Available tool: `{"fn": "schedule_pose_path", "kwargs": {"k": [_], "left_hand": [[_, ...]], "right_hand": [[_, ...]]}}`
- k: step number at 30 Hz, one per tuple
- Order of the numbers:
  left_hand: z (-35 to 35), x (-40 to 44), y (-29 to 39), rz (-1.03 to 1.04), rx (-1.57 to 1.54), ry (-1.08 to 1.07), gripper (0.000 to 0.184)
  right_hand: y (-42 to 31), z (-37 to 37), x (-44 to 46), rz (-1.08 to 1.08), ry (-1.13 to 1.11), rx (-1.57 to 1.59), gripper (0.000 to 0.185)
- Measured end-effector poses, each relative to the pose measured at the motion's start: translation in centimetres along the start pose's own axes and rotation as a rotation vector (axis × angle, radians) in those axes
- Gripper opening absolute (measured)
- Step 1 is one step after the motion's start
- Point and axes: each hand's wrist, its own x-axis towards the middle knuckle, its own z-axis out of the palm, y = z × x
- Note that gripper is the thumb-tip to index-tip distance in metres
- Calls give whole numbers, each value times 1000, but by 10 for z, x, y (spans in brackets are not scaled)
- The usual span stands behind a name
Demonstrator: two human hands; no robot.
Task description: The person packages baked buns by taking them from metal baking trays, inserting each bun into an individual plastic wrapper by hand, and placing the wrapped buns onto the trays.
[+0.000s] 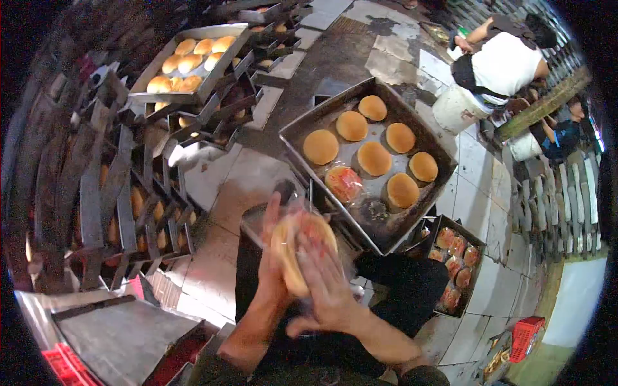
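Between my two palms, above my lap, is a round golden bun in a clear plastic bag with red print. My left hand supports it from the left, fingers pointing up. Pressed flat against its other side is my right hand, slightly smeared by motion. Just beyond my hands a square metal tray carries several bare buns. One bagged bun with red print lies in that tray's near left part.
Low at right, another tray holds several bagged buns. Racks of stacked trays line the left side, with a tray of buns on top. A person sits on a white bucket. A red basket stands lower right.
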Motion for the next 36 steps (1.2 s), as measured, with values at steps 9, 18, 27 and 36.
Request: {"fn": "schedule_pose_path", "kwargs": {"k": [9, 18, 27, 36], "left_hand": [[-27, 32, -3, -17, -374, 180, 52], [15, -6, 14, 204, -205, 18, 47], [25, -22, -2, 58, -230, 54, 39], [29, -79, -27, -406, -98, -37, 81]], "right_hand": [[-12, 12, 3, -112, -269, -221, 17], [-9, -11, -43, 880, 123, 826, 22], [-57, -40, -55, 610, -393, -8, 15], [2, -45, -74, 290, 818, 519, 85]]}}
